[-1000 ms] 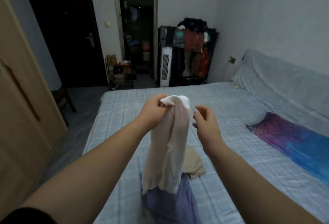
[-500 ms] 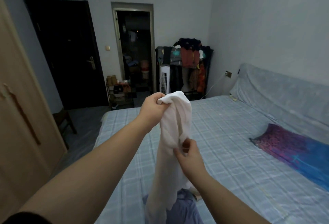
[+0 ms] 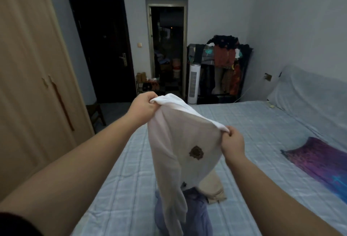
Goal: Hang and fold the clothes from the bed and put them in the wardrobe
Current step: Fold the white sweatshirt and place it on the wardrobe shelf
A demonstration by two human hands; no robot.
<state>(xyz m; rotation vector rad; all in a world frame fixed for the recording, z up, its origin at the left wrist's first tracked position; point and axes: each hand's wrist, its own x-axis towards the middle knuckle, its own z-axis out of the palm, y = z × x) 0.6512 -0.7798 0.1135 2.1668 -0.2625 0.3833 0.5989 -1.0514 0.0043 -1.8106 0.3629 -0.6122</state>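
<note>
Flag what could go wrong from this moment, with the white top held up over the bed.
1. The white top hangs from two small pinches, left hand and right hand; either grip could slip, dropping it onto the bed.
2. Its lower end trails over the blue garment and beside the beige garment; folding it here may drag or tangle them.
3. The wardrobe doors look closed, with both hands occupied.

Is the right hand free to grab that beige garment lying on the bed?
Probably not yet. The right hand pinches a corner of the white shirt, which hangs partly in front of the beige garment. It would have to let go first.
</note>
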